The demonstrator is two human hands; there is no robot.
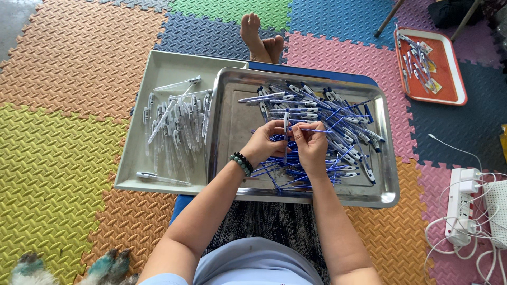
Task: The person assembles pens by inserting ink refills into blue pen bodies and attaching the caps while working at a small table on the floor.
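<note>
Sits on a colourful foam mat (63, 158), with a white power strip (459, 206) and its tangled cables near on the right. Wears a dark and green beaded bracelet (242, 162) on the left wrist.

Closes the left hand (262, 143) around a white pen barrel (285, 132), thumb and fingers wrapped on it, holding it roughly upright over the middle of the steel tray (224, 137). Pinches a thin blue refill (322, 130) between thumb and forefinger of the right hand (311, 145), its near end just beside the barrel.

Works above a loose heap of pen parts (338, 137) spread across the tray's right half. Risks, by the look of it, bending the slender refill if pressed at an angle, or dropping it into the heap, where matching blue rods would hide it. Risks too a tip of the tray, apparently resting on the lap, should a forearm lean on its near rim.

Keeps a cream plastic tray (158, 66) of clear pens (179, 124) to the left, tucked under the steel rim. Shows bare feet (261, 39) beyond, and an orange tray (457, 74) far right.
</note>
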